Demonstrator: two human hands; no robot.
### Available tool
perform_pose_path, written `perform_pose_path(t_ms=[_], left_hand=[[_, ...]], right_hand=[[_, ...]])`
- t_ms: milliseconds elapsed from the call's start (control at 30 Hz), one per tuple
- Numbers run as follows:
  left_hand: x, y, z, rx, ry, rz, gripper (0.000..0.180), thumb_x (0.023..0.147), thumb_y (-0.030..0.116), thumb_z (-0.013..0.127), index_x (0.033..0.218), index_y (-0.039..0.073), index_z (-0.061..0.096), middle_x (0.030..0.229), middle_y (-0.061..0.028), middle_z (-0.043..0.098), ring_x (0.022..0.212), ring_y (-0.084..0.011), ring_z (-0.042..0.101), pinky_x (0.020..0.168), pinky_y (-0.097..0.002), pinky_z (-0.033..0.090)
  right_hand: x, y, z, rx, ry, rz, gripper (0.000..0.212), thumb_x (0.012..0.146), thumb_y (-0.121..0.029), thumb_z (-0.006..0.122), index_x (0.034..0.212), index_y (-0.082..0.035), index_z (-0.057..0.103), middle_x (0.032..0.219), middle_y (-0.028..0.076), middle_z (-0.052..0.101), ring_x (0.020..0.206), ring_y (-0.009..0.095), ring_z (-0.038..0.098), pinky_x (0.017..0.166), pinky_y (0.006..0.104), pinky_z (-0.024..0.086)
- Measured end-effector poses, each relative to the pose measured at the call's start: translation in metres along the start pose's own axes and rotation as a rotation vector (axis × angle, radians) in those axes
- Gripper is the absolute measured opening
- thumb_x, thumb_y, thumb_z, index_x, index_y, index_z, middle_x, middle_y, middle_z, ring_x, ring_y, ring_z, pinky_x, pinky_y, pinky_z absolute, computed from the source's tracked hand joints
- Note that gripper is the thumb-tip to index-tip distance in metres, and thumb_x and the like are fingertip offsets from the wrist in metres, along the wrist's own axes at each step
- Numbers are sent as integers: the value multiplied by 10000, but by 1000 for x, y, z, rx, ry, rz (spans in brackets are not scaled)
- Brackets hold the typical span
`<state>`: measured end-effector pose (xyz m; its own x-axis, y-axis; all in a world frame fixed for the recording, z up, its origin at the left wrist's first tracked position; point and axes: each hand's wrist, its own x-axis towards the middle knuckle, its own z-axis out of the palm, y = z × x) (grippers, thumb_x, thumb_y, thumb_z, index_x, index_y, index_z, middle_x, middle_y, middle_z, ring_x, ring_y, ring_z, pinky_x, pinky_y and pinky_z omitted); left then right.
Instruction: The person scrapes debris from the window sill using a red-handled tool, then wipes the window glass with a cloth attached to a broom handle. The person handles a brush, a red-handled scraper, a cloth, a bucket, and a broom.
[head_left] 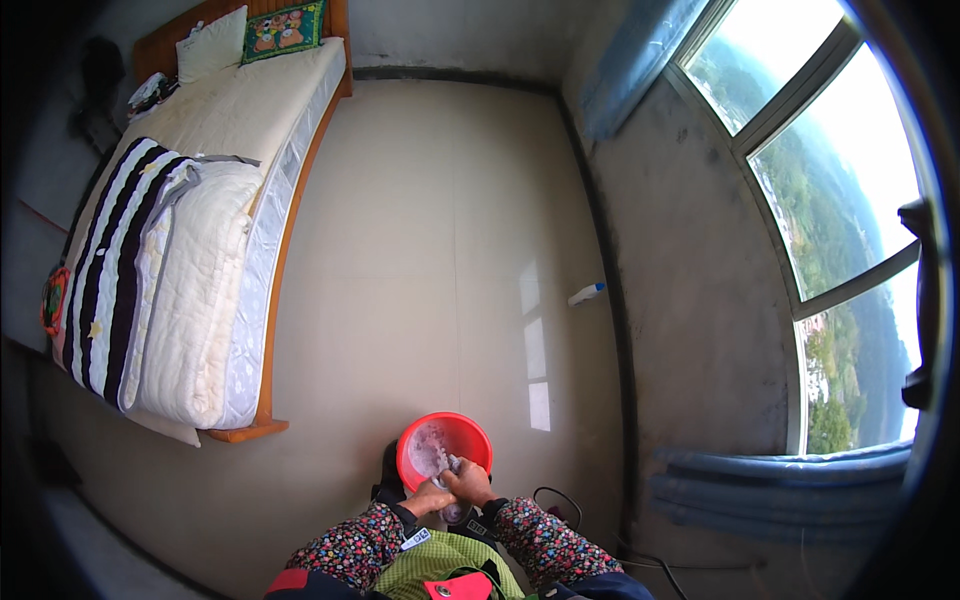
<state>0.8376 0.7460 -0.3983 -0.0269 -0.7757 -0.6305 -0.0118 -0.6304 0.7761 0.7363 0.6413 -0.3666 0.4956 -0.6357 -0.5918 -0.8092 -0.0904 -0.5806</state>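
Note:
A red bucket (472, 440) stands on the floor right in front of me, with foamy whitish water (430, 450) inside. Over its near rim, my left hand (428, 497) and my right hand (470, 482) are close together, both closed around a bunched, greyish wet cloth (453, 514). One end of the cloth pokes up between the hands toward the foam, and the other hangs down on my side. The fingers' undersides are hidden.
To the left stands a wooden-framed bed (275, 290) with a folded striped quilt (110, 270) and pillows (285, 32). A white bottle with a blue cap (586, 294) lies by the right wall. Black cables (655, 562) trail on the floor at lower right, below a window (840, 190).

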Motion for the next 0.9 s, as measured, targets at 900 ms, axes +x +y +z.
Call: perform_pose_path(t_ms=[900], left_hand=[[-44,106,-32,-1177,-507,-124,574,705,368,800,1186,135,591,1093,-61,653,983,-258,613,818,-513,534]], right_hand=[[-46,-58,-118,1166,-180,68,486,910,-222,642,1362,-97,514,1028,111,657,876,211,623,752,358,534]])
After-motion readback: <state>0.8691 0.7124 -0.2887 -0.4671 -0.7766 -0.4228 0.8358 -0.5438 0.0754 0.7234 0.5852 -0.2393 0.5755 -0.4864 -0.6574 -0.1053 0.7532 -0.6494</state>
